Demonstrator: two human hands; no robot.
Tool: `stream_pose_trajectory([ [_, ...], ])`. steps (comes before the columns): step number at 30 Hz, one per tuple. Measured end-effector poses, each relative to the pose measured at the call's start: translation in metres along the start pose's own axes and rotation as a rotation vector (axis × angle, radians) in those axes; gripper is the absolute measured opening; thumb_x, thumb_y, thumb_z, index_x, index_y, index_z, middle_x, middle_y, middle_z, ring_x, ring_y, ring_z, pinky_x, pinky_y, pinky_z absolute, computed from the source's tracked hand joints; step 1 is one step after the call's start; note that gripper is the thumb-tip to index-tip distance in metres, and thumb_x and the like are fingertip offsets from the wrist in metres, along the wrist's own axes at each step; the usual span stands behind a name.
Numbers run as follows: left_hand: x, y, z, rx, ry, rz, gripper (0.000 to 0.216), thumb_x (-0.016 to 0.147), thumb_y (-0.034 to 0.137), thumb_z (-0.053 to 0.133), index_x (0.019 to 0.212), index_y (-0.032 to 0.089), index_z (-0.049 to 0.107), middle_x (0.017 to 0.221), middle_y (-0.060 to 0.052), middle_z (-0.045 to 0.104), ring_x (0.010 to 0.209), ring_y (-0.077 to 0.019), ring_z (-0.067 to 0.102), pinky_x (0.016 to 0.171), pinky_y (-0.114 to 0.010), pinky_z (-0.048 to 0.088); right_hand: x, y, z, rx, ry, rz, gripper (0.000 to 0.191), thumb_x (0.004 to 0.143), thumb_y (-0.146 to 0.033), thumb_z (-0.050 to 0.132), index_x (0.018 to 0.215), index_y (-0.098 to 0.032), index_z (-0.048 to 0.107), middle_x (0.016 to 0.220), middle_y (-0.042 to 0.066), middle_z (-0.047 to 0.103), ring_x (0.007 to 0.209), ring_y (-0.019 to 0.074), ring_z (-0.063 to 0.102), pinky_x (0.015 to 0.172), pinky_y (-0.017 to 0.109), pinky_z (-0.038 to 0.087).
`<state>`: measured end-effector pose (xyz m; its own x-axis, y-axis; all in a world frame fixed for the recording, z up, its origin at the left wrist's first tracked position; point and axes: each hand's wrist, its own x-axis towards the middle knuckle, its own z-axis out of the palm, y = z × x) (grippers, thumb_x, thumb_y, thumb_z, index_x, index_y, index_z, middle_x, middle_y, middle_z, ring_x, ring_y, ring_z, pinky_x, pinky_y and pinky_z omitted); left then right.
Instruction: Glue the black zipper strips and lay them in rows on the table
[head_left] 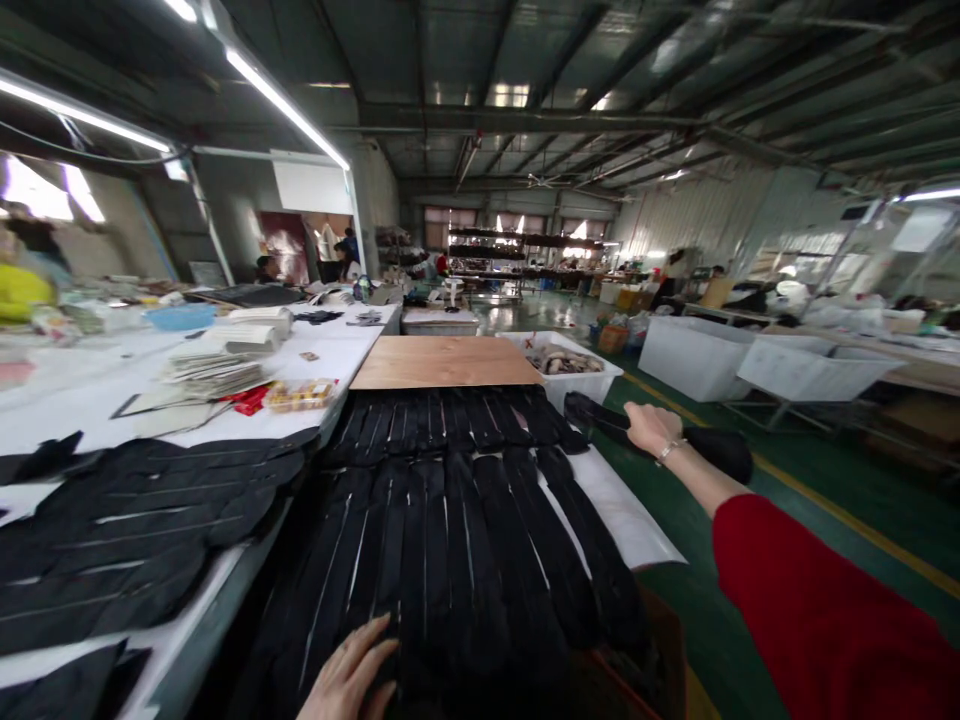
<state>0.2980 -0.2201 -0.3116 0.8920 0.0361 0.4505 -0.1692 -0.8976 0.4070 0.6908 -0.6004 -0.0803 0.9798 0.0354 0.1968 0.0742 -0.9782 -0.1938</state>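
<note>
My right hand [654, 430], with a bracelet at the wrist and a red sleeve, is closed around a long black fabric piece [718, 452] and holds it out past the table's right side. Its ends stick out on both sides of my fist. At the bottom, my left hand [352, 672] has its fingers apart, over or on a row of long black fabric pieces [472, 540]; whether it touches them I cannot tell. These pieces lie side by side, with pale gaps between them. Behind them is a second row of shorter-looking black pieces [450, 418].
More black pieces [150, 520] cover the white table at left, near paper stacks [217, 368], a yellow-filled clear box [301, 394] and a blue basin [180, 317]. A wooden board [446, 362] and white bin [581, 378] stand ahead. White carts [694, 355] line the right.
</note>
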Motion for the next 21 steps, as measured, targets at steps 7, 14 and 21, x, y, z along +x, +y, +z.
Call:
stream_pose_trajectory([
  [7, 0.046, 0.037, -0.018, -0.574, 0.028, -0.491, 0.044, 0.085, 0.048, 0.06, 0.12, 0.021, 0.064, 0.125, -0.011, 0.068, 0.118, -0.0269, 0.062, 0.101, -0.039, 0.051, -0.067, -0.071, 0.019, 0.748, 0.026, -0.163, 0.036, 0.072, -0.049, 0.07, 0.065, -0.021, 0.05, 0.067, 0.0, 0.063, 0.068, 0.0216, 0.063, 0.06, 0.03, 0.048],
  [14, 0.091, 0.073, -0.118, -1.127, 0.229, -0.655, 0.073, 0.072, 0.058, 0.073, 0.128, 0.014, 0.054, 0.125, -0.018, 0.067, 0.116, -0.031, 0.062, 0.105, -0.044, 0.045, -0.263, -0.218, 0.069, 1.801, -0.61, -0.267, 0.032, 0.076, -0.04, 0.074, 0.101, -0.023, 0.063, 0.101, 0.004, 0.072, 0.092, 0.0222, 0.066, 0.086, 0.036, 0.052],
  [21, 0.005, 0.082, -0.223, -1.139, 0.249, -0.885, 0.078, 0.075, 0.053, 0.072, 0.143, 0.027, 0.043, 0.124, -0.01, 0.068, 0.115, -0.0319, 0.062, 0.096, -0.042, 0.051, -0.43, -0.31, 0.106, 2.047, -1.195, -0.232, 0.062, 0.053, -0.051, 0.087, 0.104, -0.02, 0.07, 0.097, 0.006, 0.075, 0.094, 0.0297, 0.069, 0.089, 0.042, 0.054],
])
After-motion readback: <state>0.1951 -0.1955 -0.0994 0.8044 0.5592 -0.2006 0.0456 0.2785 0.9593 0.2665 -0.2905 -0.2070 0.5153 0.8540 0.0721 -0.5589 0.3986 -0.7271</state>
